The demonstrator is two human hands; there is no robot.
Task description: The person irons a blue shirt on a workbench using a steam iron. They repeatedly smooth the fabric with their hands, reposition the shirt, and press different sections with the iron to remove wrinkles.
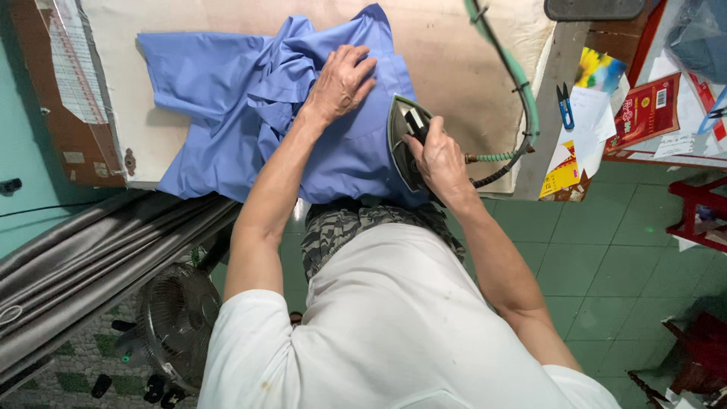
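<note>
A blue shirt lies crumpled on a padded ironing table. My left hand presses flat on the shirt near its middle, fingers spread. My right hand grips the black handle of a metal iron, which rests on the shirt's right part near the table's front edge. A green-wrapped cord runs from the iron's back up and away over the table.
Small blue snips and papers lie on the table's right end. A red box sits on a side surface. Grey cloth rolls and a floor fan stand at the lower left. Red stools are on the green tiled floor.
</note>
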